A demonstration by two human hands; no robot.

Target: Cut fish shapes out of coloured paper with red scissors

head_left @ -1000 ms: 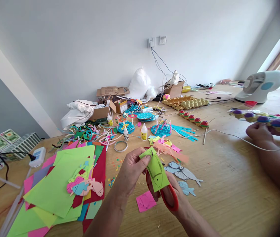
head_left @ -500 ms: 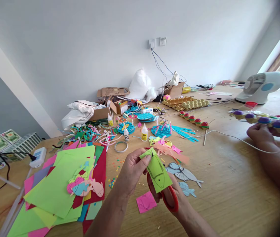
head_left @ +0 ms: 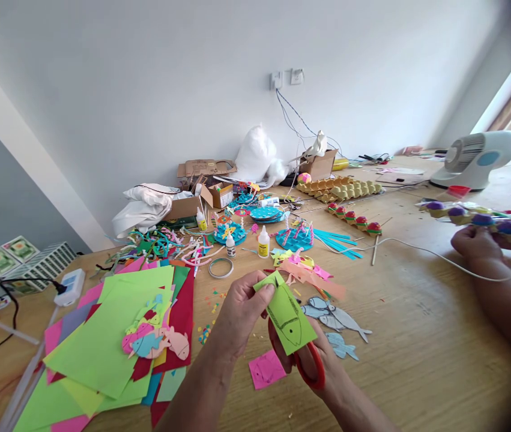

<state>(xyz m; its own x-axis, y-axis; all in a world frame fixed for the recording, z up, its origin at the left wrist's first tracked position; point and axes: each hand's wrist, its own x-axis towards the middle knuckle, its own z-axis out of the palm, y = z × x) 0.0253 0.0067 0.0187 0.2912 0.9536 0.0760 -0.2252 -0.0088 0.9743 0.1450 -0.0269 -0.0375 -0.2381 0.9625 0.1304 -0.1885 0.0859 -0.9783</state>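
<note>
My left hand (head_left: 242, 309) pinches the upper left corner of a lime-green paper piece (head_left: 292, 327) with a fish drawn on it. Behind that paper, my right hand (head_left: 320, 363) grips red-handled scissors (head_left: 311, 375); their blades are mostly hidden by the paper. A pink paper piece (head_left: 266, 369) with a drawn outline lies on the table just below my hands. To the right of the scissors rest several grey-blue paper fish (head_left: 337, 317). Colourful cut-out fish (head_left: 149, 342) lie on a stack of coloured paper sheets (head_left: 88, 348) at the left.
Glue bottles (head_left: 263, 243), a tape roll (head_left: 221, 268) and blue decorated discs (head_left: 294, 237) stand beyond my hands. Paper scraps (head_left: 311, 273) lie nearby. At the right, another person's hand (head_left: 478, 246) holds a painted egg-carton strip (head_left: 483, 219); a white cable (head_left: 435, 252) crosses the table before a fan (head_left: 475, 159).
The green paper has tilted slightly in my hands, showing a little more of the drawn fish. Both hands stay in nearly the same place.
</note>
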